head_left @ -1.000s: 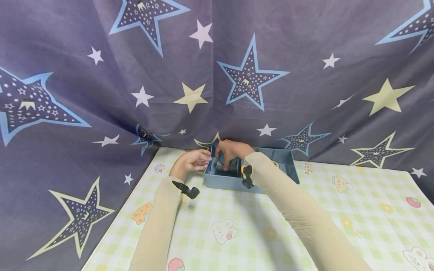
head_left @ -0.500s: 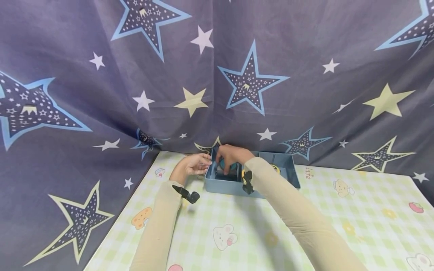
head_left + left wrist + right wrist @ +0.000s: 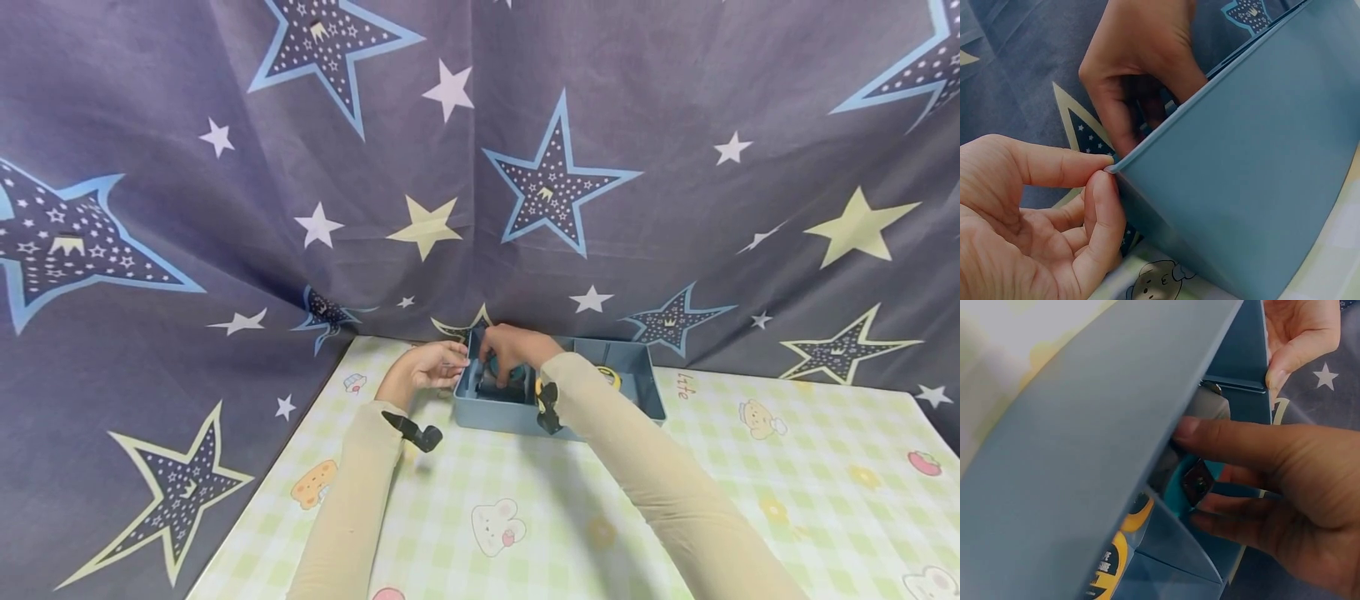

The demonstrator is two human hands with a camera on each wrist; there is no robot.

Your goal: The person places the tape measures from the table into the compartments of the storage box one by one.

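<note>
A blue-grey divided box (image 3: 495,413) stands at the back of the table. My left hand (image 3: 431,364) is at its left end; in the left wrist view the thumb and forefinger pinch the corner of its rim. My right hand (image 3: 517,345) reaches down into the leftmost compartment. There, in the right wrist view, its thumb and fingers grip a rounded teal and grey object (image 3: 1175,491) with a dark diamond-shaped patch on its side. The fingers and the box wall hide part of this object, so its kind is unclear.
Yellow and black rounded things (image 3: 1111,565) with pale lettering lie in the neighbouring compartment. Another yellow ring-shaped thing (image 3: 609,377) shows farther right in the box. A star-patterned curtain (image 3: 420,150) hangs right behind. A green checked cloth (image 3: 570,517) covers the table.
The head view has tilted up a little, so the scene sits lower in it. Both hands keep their places at the box, with the right fingers barely shifting.
</note>
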